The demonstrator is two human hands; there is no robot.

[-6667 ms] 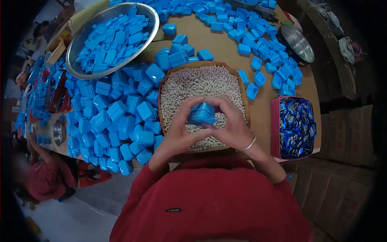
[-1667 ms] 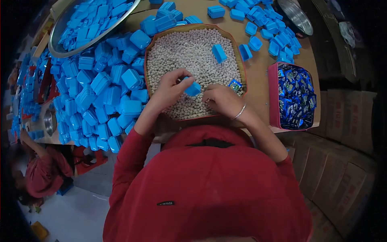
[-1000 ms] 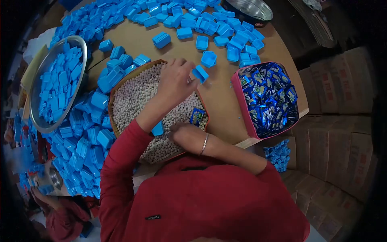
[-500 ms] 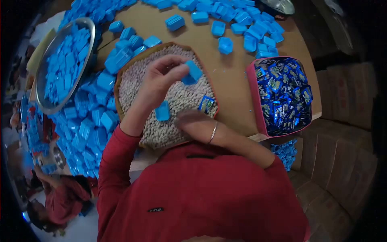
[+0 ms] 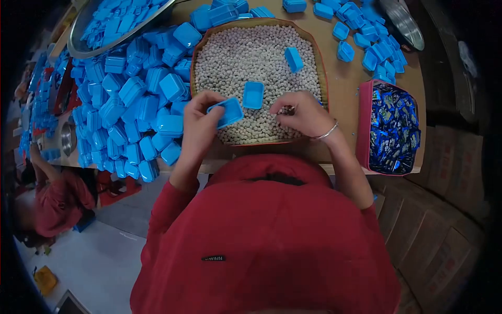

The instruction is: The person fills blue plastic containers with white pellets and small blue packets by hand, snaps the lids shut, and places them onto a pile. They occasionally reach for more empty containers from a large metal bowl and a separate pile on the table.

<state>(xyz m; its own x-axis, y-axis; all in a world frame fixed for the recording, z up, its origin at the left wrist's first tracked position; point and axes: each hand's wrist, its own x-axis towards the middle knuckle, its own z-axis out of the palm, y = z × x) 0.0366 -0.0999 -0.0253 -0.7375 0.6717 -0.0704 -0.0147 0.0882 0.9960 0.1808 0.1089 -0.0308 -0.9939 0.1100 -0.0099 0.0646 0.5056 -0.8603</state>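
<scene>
My left hand (image 5: 203, 116) grips a small open blue plastic box (image 5: 230, 113) by its left side, tilted above the near left part of a basin (image 5: 325, 78). Pale round pellets (image 5: 235, 52) fill that basin. A second small blue box (image 5: 253, 94) lies open side up on the pellets between my hands. A third blue box (image 5: 294, 59) rests farther back, tilted. My right hand (image 5: 304, 114), with a bangle at the wrist, is over the pellets at the near right. Its fingers are curled together; what they hold, if anything, is hidden.
Many blue boxes (image 5: 133, 91) are heaped left of the basin, below a metal bowl (image 5: 78, 49) of blue pieces. More lie at the back right near a metal dish (image 5: 405, 23). A pink container (image 5: 364, 128) of shiny blue packets stands right. Cartons (image 5: 397, 220) and another person (image 5: 63, 199) are nearby.
The view has shifted, so the basin appears higher and farther right. My left hand has come back nearer my body with a blue box. The box formerly at its fingertips now lies apart on the pellets.
</scene>
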